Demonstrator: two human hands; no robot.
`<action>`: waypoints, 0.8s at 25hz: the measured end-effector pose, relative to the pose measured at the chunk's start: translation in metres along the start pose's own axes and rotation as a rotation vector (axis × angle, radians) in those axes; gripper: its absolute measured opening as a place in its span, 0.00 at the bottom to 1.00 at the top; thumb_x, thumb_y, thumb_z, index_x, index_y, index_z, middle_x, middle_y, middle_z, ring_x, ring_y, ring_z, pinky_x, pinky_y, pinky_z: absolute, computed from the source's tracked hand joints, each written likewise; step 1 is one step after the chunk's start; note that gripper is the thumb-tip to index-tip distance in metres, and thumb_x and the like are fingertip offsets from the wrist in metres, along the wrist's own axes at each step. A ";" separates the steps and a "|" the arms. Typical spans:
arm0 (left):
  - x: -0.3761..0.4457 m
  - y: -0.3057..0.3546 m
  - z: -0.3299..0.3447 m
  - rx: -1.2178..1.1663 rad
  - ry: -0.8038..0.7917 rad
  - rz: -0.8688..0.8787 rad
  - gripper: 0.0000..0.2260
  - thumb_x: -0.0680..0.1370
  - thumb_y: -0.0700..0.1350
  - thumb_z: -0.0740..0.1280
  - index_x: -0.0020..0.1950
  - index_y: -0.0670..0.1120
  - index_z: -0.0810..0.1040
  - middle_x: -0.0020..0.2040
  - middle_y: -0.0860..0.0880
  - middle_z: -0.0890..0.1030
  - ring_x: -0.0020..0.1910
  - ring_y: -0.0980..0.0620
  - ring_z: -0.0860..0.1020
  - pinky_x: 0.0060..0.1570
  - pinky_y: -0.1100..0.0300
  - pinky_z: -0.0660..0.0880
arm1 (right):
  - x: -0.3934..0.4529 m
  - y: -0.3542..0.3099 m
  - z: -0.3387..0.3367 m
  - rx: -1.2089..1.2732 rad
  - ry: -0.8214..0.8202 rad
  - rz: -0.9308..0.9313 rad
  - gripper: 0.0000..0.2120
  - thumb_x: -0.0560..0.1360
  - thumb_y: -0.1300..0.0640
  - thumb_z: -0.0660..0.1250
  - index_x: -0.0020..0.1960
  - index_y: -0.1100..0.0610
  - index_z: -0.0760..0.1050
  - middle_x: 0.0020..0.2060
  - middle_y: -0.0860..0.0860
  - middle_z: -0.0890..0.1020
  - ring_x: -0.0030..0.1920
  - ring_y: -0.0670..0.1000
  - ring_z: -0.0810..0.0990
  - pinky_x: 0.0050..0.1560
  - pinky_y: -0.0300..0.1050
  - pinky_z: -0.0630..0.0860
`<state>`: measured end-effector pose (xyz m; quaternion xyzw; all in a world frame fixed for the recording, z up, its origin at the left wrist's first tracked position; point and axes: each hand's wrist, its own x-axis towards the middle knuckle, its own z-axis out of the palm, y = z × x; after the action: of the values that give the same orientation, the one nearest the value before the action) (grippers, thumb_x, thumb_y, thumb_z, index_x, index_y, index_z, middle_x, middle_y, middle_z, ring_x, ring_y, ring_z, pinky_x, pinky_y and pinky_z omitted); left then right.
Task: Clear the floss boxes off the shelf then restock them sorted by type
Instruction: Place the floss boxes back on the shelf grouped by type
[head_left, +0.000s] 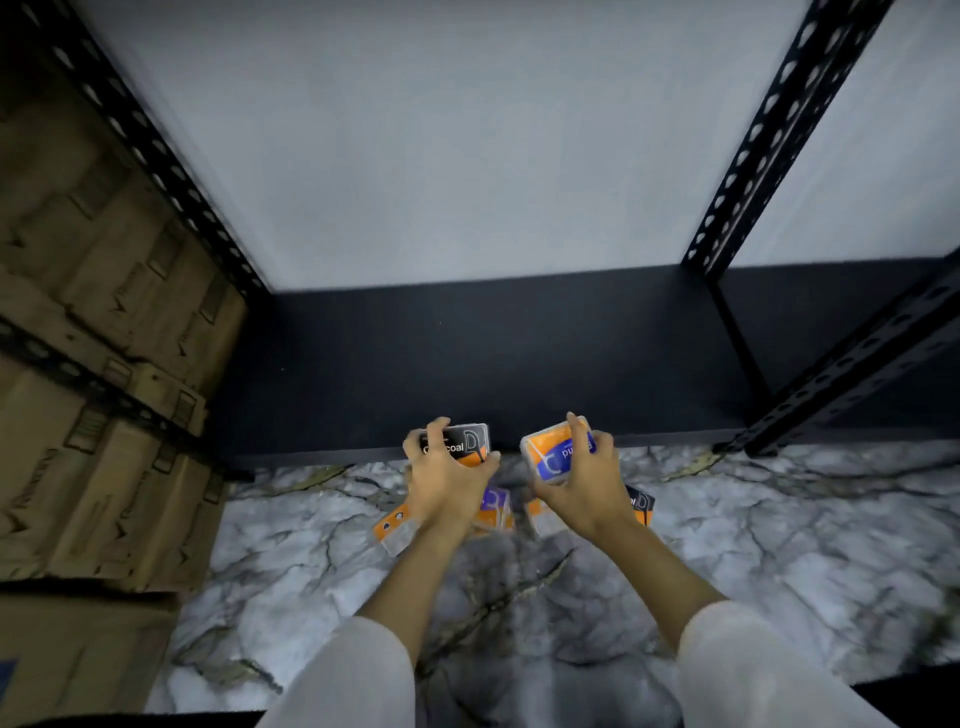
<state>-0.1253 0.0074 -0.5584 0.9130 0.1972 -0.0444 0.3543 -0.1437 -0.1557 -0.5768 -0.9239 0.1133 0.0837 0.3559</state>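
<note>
My left hand (447, 480) grips a black charcoal floss box (467, 441) just above the front edge of the bare black shelf (493, 358). My right hand (582, 475) grips an orange and blue floss box (558, 449) beside it, also at the shelf's front edge. On the marble floor below the hands lie more floss boxes: an orange one (392, 527) at the left, an orange and blue one (496, 512) in the middle, and a black charcoal one (641, 504) at the right, all partly hidden by my wrists.
Black perforated metal uprights (748, 182) frame the shelf against a white wall. Stacked cardboard cartons (93, 364) fill the neighbouring rack at the left. The marble-patterned floor (779, 545) stretches in front of the shelf. My white sleeves (343, 675) show at the bottom.
</note>
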 end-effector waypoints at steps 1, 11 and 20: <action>-0.006 0.010 -0.016 -0.005 0.021 0.022 0.33 0.67 0.58 0.74 0.69 0.56 0.66 0.69 0.51 0.63 0.60 0.44 0.73 0.49 0.52 0.75 | -0.006 -0.013 -0.015 0.001 0.032 -0.028 0.46 0.70 0.46 0.71 0.77 0.53 0.47 0.68 0.56 0.59 0.68 0.56 0.61 0.65 0.49 0.70; -0.097 0.128 -0.174 -0.121 0.282 0.431 0.33 0.67 0.61 0.73 0.69 0.60 0.64 0.69 0.53 0.62 0.59 0.45 0.68 0.47 0.51 0.77 | -0.101 -0.130 -0.189 0.046 0.360 -0.211 0.40 0.68 0.39 0.68 0.74 0.47 0.55 0.63 0.54 0.66 0.63 0.53 0.63 0.64 0.47 0.69; -0.143 0.281 -0.249 -0.303 0.324 0.798 0.34 0.66 0.62 0.73 0.69 0.60 0.64 0.67 0.54 0.62 0.63 0.51 0.68 0.53 0.51 0.76 | -0.120 -0.183 -0.356 0.084 0.711 -0.294 0.37 0.70 0.37 0.66 0.74 0.49 0.57 0.61 0.55 0.67 0.63 0.55 0.64 0.61 0.45 0.64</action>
<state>-0.1611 -0.0634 -0.1644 0.8507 -0.1129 0.2683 0.4376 -0.1827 -0.2466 -0.1703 -0.8863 0.0992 -0.2982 0.3403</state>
